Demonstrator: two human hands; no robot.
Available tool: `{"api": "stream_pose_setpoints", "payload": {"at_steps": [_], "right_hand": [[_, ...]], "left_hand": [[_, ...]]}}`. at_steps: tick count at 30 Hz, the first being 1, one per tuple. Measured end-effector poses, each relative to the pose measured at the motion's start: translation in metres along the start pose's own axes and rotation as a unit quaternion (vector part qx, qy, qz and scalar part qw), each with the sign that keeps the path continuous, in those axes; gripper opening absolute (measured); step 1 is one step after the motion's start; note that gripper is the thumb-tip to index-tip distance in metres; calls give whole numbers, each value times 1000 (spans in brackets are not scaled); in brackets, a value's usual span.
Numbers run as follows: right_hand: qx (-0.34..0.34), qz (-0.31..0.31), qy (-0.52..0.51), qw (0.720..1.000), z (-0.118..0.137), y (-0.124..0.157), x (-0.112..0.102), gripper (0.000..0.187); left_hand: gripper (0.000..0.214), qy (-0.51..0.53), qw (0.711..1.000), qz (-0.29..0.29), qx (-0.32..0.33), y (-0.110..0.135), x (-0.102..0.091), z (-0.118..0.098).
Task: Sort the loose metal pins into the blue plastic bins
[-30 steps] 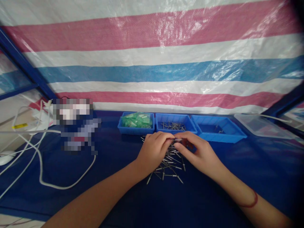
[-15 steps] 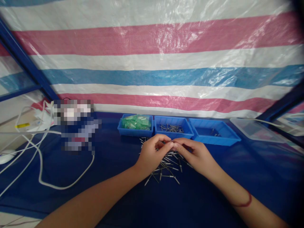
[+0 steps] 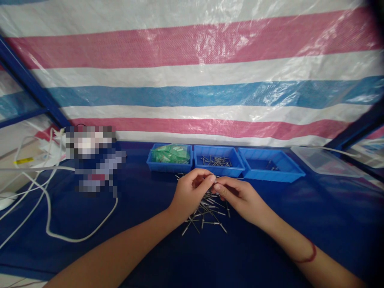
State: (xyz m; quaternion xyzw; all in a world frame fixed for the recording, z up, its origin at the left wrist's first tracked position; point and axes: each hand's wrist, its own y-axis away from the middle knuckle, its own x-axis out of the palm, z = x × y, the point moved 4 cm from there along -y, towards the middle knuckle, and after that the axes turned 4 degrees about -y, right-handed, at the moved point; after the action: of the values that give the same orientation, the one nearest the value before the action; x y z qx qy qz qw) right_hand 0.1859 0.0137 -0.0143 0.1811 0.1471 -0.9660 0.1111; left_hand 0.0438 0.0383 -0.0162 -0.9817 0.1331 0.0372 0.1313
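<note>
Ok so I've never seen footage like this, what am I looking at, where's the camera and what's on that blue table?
No machine here: a camera worn on a person's head looks down at their own bare hands. The left hand and right hand meet fingertip to fingertip over a loose pile of metal pins on the blue table. They seem to pinch one of them, but it is too small to be sure. Behind stand three blue trays: the tray of green packets, the tray of pins and a nearly empty tray. A white cable lies to the left, and a striped tarp hangs at the back.
</note>
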Motion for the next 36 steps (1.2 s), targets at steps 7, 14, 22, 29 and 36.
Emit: {"api": "stream_pose_setpoints", "payload": {"at_steps": [7, 14, 22, 29, 36], "right_hand": [[36, -15, -47, 998, 1, -2, -2, 33], [50, -16, -62, 997, 0, -3, -2, 33], [35, -54, -75, 995, 0, -4, -11, 27], [10, -130, -63, 989, 7, -3, -29, 24], [41, -374, 343, 861, -20, 6, -128, 29]], "left_hand": [[14, -24, 1000, -7, 15, -1, -3, -1], [14, -50, 998, 2, 31, -1, -3, -2], [7, -150, 979, 0, 134, 0, -4, -16], [10, -247, 952, 38, 177, 0, -2, -11], [24, -409, 864, 142, 256, 12, 9, -15]]}}
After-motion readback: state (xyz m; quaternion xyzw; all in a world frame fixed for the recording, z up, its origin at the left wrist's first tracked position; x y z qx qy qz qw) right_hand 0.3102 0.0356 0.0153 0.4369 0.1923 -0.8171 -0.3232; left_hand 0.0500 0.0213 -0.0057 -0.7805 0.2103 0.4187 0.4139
